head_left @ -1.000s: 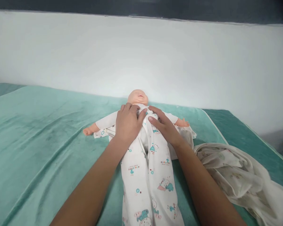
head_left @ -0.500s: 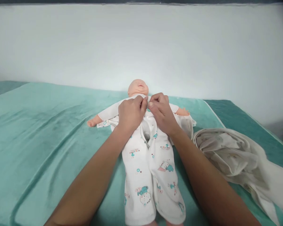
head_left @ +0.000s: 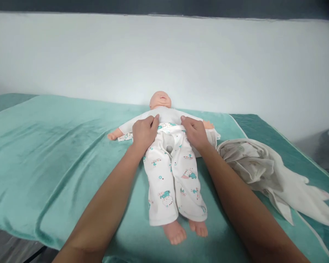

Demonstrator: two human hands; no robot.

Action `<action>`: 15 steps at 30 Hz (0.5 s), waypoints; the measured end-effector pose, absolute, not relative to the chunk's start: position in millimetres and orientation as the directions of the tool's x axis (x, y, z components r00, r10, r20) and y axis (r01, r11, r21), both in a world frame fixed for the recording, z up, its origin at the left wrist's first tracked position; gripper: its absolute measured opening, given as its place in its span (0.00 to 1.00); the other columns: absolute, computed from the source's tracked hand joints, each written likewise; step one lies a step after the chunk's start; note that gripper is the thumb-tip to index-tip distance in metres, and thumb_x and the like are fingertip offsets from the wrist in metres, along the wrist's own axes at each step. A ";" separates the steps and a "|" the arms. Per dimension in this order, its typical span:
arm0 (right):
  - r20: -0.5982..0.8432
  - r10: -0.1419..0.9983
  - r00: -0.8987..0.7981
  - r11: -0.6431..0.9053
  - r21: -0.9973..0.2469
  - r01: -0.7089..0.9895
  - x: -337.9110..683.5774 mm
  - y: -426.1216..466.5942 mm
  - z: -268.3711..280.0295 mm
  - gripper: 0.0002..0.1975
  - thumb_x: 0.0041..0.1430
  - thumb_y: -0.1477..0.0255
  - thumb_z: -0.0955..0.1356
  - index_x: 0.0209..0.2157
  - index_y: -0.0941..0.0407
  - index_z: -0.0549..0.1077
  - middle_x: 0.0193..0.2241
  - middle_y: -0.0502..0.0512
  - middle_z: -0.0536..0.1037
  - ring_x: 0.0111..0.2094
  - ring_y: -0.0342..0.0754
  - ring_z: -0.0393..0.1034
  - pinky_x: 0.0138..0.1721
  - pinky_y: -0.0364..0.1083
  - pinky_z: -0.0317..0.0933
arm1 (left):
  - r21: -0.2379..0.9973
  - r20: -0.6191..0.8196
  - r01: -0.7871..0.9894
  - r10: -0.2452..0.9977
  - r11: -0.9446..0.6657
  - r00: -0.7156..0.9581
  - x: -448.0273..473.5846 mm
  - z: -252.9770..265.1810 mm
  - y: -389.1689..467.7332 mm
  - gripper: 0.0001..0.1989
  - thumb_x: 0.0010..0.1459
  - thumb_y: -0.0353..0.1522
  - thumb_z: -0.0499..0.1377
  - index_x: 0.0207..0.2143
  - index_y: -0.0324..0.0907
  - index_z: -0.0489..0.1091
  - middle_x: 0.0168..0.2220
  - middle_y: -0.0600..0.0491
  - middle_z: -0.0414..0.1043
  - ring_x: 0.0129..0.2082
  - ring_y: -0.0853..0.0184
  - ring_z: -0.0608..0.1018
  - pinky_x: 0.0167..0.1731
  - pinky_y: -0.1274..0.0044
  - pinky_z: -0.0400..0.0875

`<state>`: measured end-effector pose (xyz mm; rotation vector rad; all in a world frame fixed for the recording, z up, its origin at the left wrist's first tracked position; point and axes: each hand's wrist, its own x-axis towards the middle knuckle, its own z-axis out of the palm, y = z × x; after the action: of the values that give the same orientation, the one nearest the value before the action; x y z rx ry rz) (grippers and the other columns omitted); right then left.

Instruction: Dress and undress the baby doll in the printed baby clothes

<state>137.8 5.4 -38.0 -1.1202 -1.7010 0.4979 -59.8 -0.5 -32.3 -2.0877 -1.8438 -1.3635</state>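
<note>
A baby doll [head_left: 161,100] lies on its back, its arms spread in long white sleeves and its bare feet toward me. White printed baby trousers [head_left: 164,186] cover its legs, with an opening at the crotch. My left hand [head_left: 146,132] is closed on the waistband at the doll's waist, on the left. On the right, my right hand [head_left: 194,131] grips the same waistband, thumb uppermost. Between the hands the band lies across the doll's belly, over the white top [head_left: 167,115]. The fingertips under the cloth are hidden.
A teal blanket [head_left: 57,157] with a few creases covers the bed. Crumpled white cloth [head_left: 252,168] lies at the right, partly behind my right forearm. A white wall [head_left: 164,54] stands behind the doll, and dark floor [head_left: 11,248] shows at lower left.
My hands have moved apart from near the doll's chest to either side of its waist. The view has shifted, so the doll's feet and the floor now show.
</note>
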 end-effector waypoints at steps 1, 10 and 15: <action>0.470 0.881 -0.057 0.444 -0.776 0.448 142.5 6.0 -41.6 0.26 0.65 0.52 0.60 0.20 0.54 0.52 0.18 0.46 0.54 0.24 0.42 0.50 0.28 0.46 0.45 | 0.533 0.589 0.796 0.801 -0.286 -0.107 -63.6 -34.4 -3.5 0.25 0.66 0.43 0.48 0.17 0.43 0.57 0.15 0.56 0.55 0.20 0.69 0.60 0.26 0.73 0.47; 0.313 0.920 -0.237 0.392 -0.762 0.515 173.7 -12.8 -63.4 0.20 0.62 0.52 0.60 0.28 0.54 0.63 0.27 0.48 0.66 0.33 0.47 0.60 0.35 0.46 0.55 | 0.825 0.289 0.519 0.956 -0.221 -0.051 -89.7 -51.0 -51.2 0.17 0.58 0.47 0.57 0.31 0.43 0.66 0.29 0.56 0.66 0.31 0.67 0.68 0.32 0.75 0.60; 0.184 0.926 -0.330 0.347 -0.756 0.554 182.6 -32.6 -65.0 0.22 0.52 0.52 0.70 0.40 0.54 0.66 0.36 0.50 0.72 0.37 0.49 0.64 0.38 0.45 0.58 | 0.892 0.210 0.396 0.975 -0.220 0.068 -99.3 -60.9 -72.6 0.27 0.47 0.45 0.67 0.45 0.45 0.64 0.44 0.52 0.66 0.42 0.64 0.70 0.42 0.74 0.65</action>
<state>182.6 -32.6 -65.0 -1.2862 -2.0027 0.7856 -99.3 -72.6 -60.9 -2.6361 -2.1405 -1.7575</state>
